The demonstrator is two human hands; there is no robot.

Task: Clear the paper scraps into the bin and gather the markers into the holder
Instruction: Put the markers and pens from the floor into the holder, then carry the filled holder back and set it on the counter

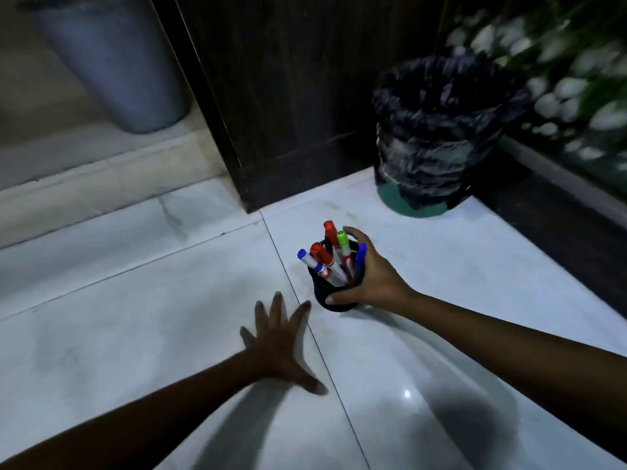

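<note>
Inside my right hand sits the dark holder, fingers clamped around it, markers standing inside. Beyond that hand stands the bin. My left hand lies splayed flat on the floor, gripping nothing.

Open floor lies left; bin and cabinet block beyond.

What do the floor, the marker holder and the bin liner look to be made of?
Floor: polished marble-like tile, glossy with grout lines. Holder: matte black, maybe plastic or fabric; unclear. Bin liner: thin black plastic film, crinkled and shiny.
</note>
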